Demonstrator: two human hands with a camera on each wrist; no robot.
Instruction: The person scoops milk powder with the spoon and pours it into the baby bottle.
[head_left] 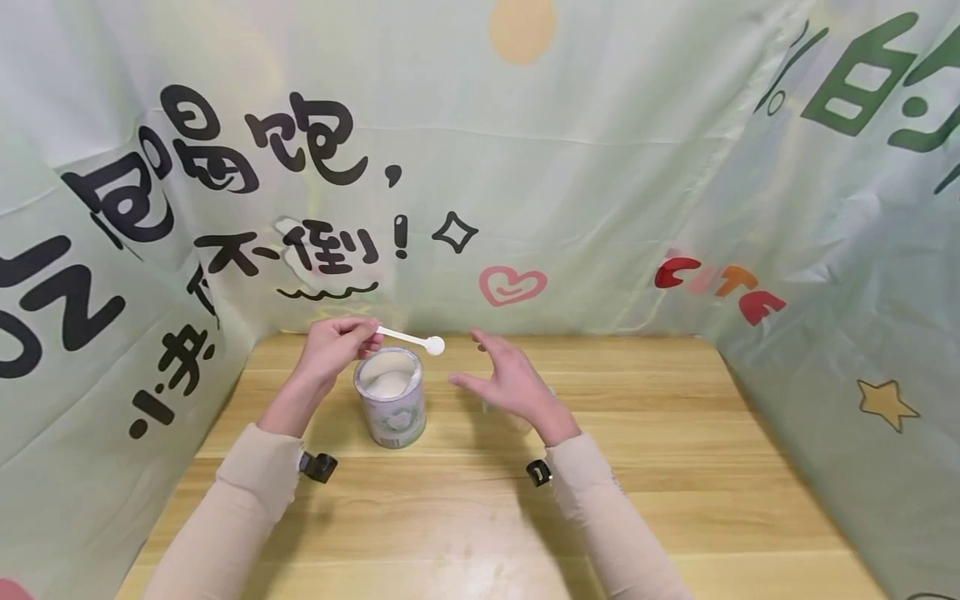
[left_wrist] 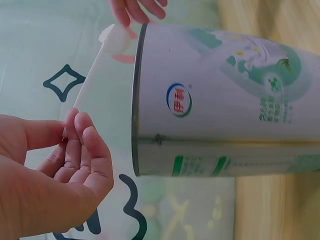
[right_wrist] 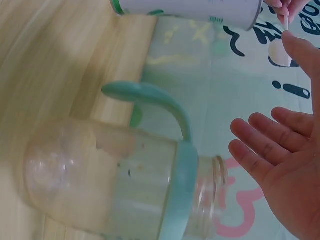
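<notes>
Between thumb and fingers my left hand [head_left: 341,346] pinches the handle of a white measuring scoop [head_left: 433,344], held above and to the right of an open milk powder can [head_left: 393,417]. White powder fills the scoop's bowl, heaped at the rim in the left wrist view. More powder lies inside the can. My right hand [head_left: 513,379] hovers with fingers spread and holds nothing. Below it stands a clear baby bottle [right_wrist: 145,185] with a teal collar and handle and an uncapped neck; in the head view the hand mostly hides this bottle.
Both bottle and can stand on a wooden table [head_left: 660,450]. Printed cloth [head_left: 600,208] hangs behind the table and along both sides, close to its edges. Each wrist wears a small black camera [head_left: 321,467].
</notes>
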